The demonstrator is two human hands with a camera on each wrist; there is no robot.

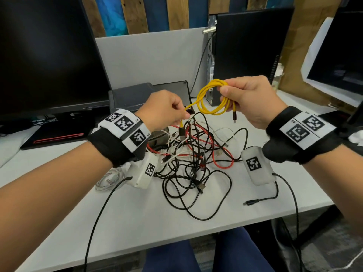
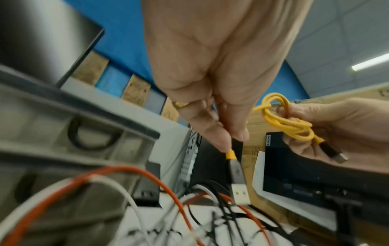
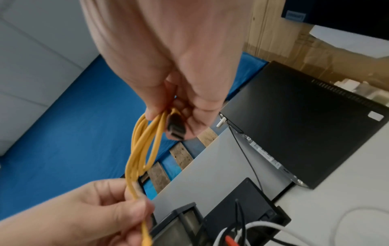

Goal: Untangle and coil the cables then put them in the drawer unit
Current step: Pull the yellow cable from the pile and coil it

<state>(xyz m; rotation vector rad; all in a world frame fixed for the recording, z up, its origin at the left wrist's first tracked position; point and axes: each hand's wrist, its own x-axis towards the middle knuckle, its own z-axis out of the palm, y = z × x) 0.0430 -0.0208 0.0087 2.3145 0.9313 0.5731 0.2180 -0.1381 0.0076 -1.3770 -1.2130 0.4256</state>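
Fingers of right hand [image 1: 253,99] grip coiled yellow cable [image 1: 211,99]; left hand [image 1: 163,108] pinches its end.

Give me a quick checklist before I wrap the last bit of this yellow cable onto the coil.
1. Coil held firmly: ok. The right hand grips the loops of the yellow cable.
2. Free end under control: ok. The left hand pinches the cable just above its plug.
3. Other plug out of the loops: ok. It hangs below the right hand's fingers.
4. Tail clear of the cable tangle: cannot tell. The plug hangs right above the pile.
5. Loops even: not ok. In the left wrist view they look crossed and uneven.
6. Drawer unit ready: cannot tell. The head view does not show an open drawer.
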